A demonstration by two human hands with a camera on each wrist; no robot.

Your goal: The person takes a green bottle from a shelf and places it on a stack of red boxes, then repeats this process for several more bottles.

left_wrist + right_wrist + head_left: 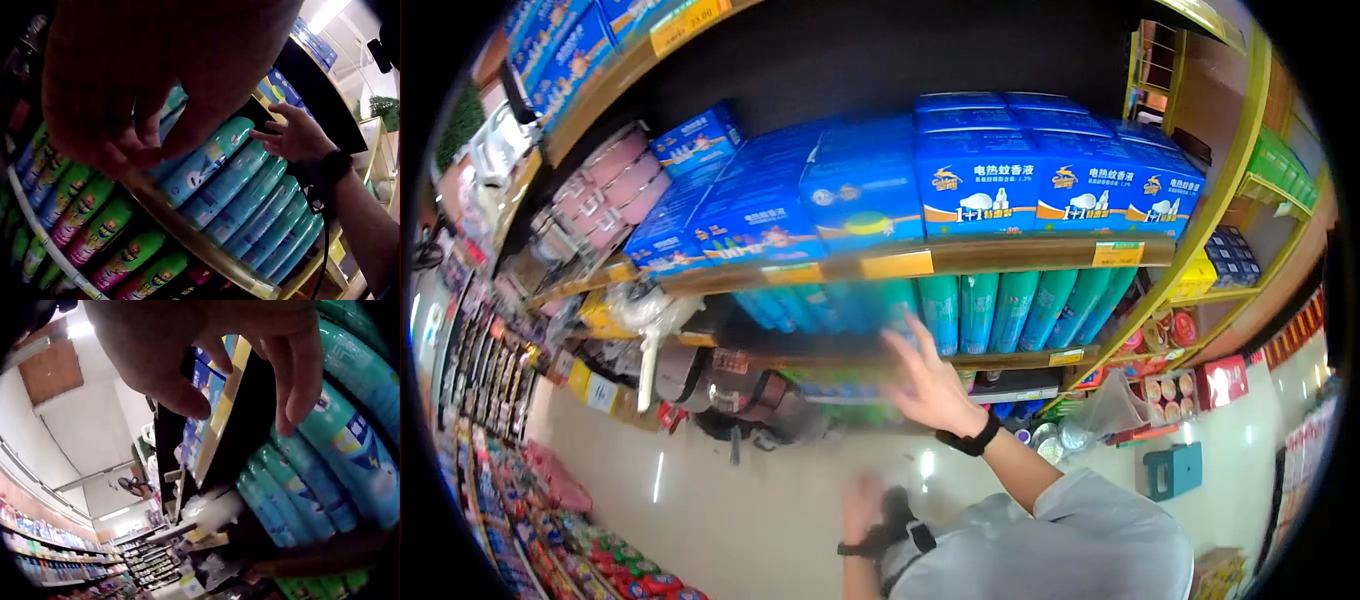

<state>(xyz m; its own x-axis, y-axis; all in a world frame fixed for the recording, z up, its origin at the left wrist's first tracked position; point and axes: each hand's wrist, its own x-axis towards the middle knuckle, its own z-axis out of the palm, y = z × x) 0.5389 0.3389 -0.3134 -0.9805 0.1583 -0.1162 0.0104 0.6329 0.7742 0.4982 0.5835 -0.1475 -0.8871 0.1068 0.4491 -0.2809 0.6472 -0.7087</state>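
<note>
My right hand (935, 385) reaches up at the middle shelf with fingers spread, in front of a row of teal-and-blue spray cans (977, 315). In the right wrist view, its thumb and fingers (297, 381) are apart with nothing between them, the fingertips overlapping the cans (353, 450). Blurred in the head view, my left hand (862, 510) is lower, by my body. Its fingers (148, 128) curve loosely in the left wrist view and hold nothing; behind them are the same spray cans (209, 162).
Blue boxes (978, 185) fill the shelf above, over yellow price tags (897, 264). Green-and-pink cans (128, 256) stand one shelf lower. A wrapped white item (650, 320) sticks out at the left. A teal stool (1173, 470) is on the floor at right.
</note>
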